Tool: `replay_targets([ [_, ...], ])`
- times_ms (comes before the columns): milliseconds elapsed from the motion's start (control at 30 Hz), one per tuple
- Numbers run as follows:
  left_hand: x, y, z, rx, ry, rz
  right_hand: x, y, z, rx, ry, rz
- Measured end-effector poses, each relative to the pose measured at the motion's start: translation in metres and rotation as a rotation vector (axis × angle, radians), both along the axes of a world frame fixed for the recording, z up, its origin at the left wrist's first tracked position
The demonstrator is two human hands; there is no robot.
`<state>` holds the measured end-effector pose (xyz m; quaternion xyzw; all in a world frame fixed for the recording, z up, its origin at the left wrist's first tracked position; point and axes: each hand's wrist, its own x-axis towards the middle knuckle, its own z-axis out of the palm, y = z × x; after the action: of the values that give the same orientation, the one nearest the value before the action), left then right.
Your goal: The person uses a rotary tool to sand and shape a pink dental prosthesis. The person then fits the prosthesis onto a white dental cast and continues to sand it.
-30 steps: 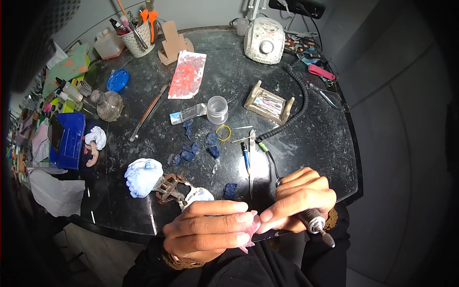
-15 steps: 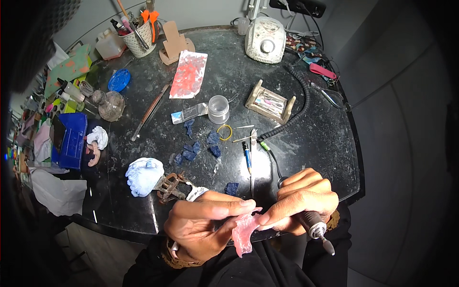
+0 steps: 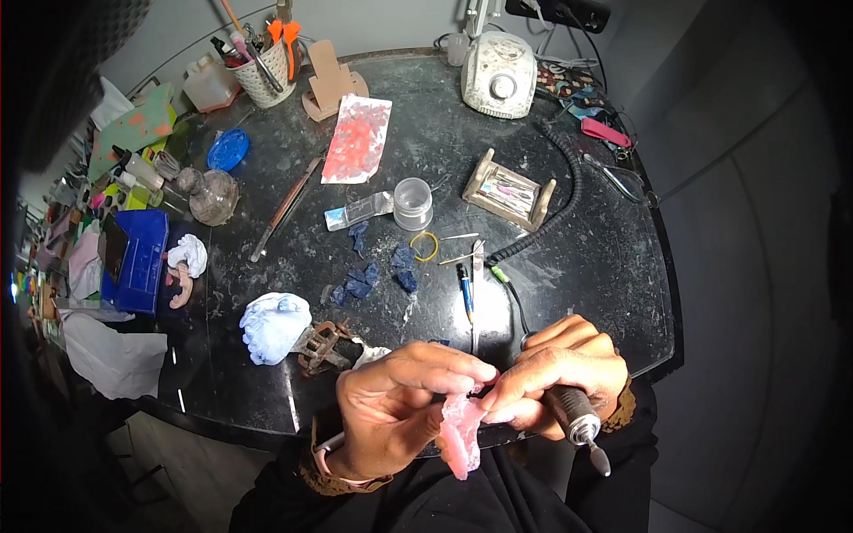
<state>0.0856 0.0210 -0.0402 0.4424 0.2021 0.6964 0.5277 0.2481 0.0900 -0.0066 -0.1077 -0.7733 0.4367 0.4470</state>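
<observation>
Between the thumb and fingers of my left hand (image 3: 386, 404) is a pink acrylic denture base (image 3: 460, 440), curved and rough-edged, over the near edge of the bench. My right hand (image 3: 564, 369) is wrapped around a rotary handpiece (image 3: 575, 411), whose bur (image 3: 600, 460) points down and toward me, apart from the pink piece. The right thumb and forefinger also touch the upper end of the denture base. Just left of my left hand lies a pale blue plaster cast (image 3: 275, 329), joined to a rusty metal articulator (image 3: 322, 346).
A blue-handled tool (image 3: 466, 293), blue scraps (image 3: 360, 280) and a yellow ring (image 3: 425, 246) lie beyond my hands. Farther out are a clear cup (image 3: 412, 204), a bur holder (image 3: 508, 191) and the motor unit (image 3: 499, 75) with its coiled cord (image 3: 569, 182). A blue box (image 3: 138, 258) stands left.
My left hand has turned and shifted slightly right, so the denture base now shows more of its broad face. The right hand keeps its grip on the handpiece. The whole view has shifted slightly.
</observation>
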Motion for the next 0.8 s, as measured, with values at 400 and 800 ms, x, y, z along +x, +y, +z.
replay_targets([
  [400,-0.012,-0.012,0.012,-0.075,0.297,0.319,0.007,0.003,0.003,0.071,0.083,-0.120],
  [800,-0.072,-0.052,-0.011,0.265,0.881,1.293,-0.009,-0.002,0.000,0.160,-0.225,-0.334],
])
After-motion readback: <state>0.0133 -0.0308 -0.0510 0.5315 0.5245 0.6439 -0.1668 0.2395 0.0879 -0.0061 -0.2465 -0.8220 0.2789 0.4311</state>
